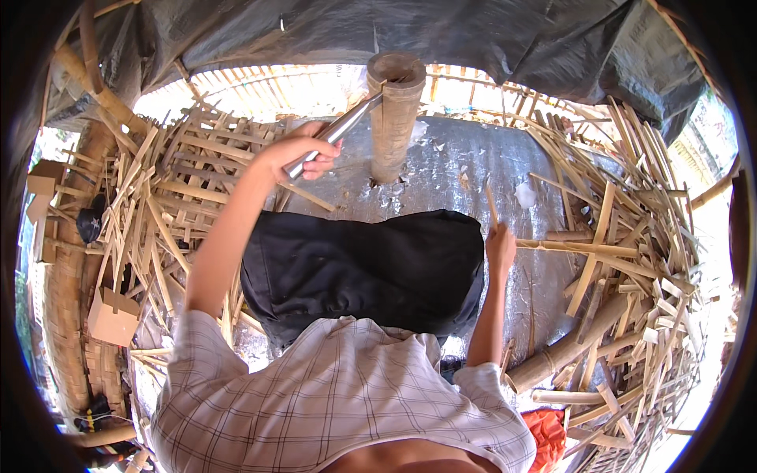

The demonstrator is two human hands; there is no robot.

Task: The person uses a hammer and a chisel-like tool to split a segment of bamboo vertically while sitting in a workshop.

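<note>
My left hand (306, 151) is closed around a long, shiny metal piece (335, 135), which looks like a bar or a broad blade; its exact kind is unclear. The piece slants up to the right, and its far end meets the side of an upright bamboo post (392, 126) near the hollow top. On the right, beside my knee, my right hand (501, 243) is closed on a thin bamboo stick (493, 203) that points up and away. A longer bamboo strip (579, 247) runs rightward from that hand; whether the fingers hold it too, I cannot tell.
Cut bamboo strips (631, 236) are heaped on the right, with a thick bamboo pole (564, 347) among them. Another strip pile (209, 162) lies left. A cardboard box (113, 317), an orange-red cloth (546, 437), a silvery floor sheet (465, 158) and dark overhead sheeting (315, 31) surround me.
</note>
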